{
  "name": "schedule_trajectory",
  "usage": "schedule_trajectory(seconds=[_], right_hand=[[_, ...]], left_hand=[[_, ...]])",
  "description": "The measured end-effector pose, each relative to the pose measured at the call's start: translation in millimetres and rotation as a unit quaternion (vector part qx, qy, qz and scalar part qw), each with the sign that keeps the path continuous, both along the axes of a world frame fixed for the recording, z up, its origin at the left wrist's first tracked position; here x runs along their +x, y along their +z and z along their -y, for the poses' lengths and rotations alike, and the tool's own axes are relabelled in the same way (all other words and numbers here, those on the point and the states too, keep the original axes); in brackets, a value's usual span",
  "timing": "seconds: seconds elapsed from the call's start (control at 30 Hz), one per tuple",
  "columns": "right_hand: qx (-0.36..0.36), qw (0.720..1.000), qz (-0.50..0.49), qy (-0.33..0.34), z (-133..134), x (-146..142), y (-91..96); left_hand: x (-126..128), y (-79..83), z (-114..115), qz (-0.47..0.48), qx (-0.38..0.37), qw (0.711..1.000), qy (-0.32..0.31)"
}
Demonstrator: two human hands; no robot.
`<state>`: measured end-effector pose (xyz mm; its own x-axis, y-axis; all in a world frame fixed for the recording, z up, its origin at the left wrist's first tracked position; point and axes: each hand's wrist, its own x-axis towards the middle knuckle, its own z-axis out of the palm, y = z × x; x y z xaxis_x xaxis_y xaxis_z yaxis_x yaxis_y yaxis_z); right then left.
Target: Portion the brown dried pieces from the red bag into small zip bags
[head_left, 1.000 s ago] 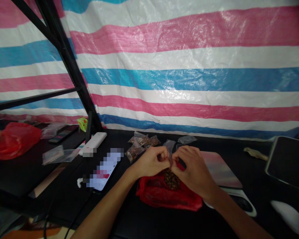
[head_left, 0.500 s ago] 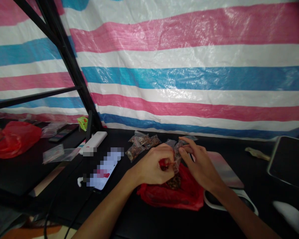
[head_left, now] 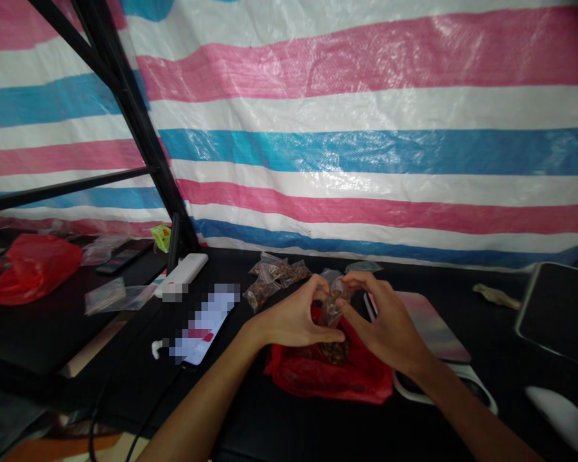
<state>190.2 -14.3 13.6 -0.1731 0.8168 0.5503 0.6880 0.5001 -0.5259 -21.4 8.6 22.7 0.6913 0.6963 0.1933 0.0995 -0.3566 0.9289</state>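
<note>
On the far left of the frame a red plastic bag [head_left: 36, 268] sits on the black table, with flat clear bags [head_left: 118, 296] to the right of it. Next comes a long white box [head_left: 183, 273], and just below it a lit phone [head_left: 207, 327] with a little white earbud [head_left: 157, 349] beside it. Near the middle, some small bags full of brown bits [head_left: 274, 276] lie in a heap. Then there is my left hand [head_left: 303, 311], curved, with its thumb and fingers spread apart around the left side of a small clear bag [head_left: 334, 305]; it is too blurry there to tell if it grips. That small clear bag is at the lower middle, above an open red bag [head_left: 327, 382] with loose brown bits [head_left: 334, 351] in it. My right hand [head_left: 383, 314] pinches the small clear bag from the right, thumb in front. To the right of that hand are a shiny pink flat thing [head_left: 431, 324] and, at the lower right, a white mouse [head_left: 561, 414].
</note>
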Motion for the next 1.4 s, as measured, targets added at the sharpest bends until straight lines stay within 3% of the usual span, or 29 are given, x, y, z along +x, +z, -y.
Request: schedule_trajectory(seconds=[0.3,0.77,0.97,1.03,1.2,1.4], right_hand=[[0.009,1.0,0.01,0.0,1.4,5.1,2.6],[0.141,0.987,-0.033,0.067,3.9,0.9,11.1],[0.186,0.981,-0.045,-0.014,4.2,2.6,14.0],[0.2,0.979,-0.042,-0.007,5.2,4.2,13.6],[0.189,0.979,0.04,0.064,7.5,6.0,10.8],[0.16,0.985,0.057,0.032,4.0,8.5,8.9]], left_hand=[[-1.6,-3.3,-5.3,0.027,-0.035,0.999,-0.002],[1.6,-3.3,-9.6,0.041,-0.033,0.998,0.033],[1.3,-2.3,-11.1,0.043,-0.024,0.996,0.068],[1.3,-2.8,-11.4,0.037,-0.025,0.996,0.071],[0.8,-5.6,-12.6,0.039,-0.054,0.997,0.047],[-1.2,-4.3,-12.8,0.041,-0.01,0.999,0.035]])
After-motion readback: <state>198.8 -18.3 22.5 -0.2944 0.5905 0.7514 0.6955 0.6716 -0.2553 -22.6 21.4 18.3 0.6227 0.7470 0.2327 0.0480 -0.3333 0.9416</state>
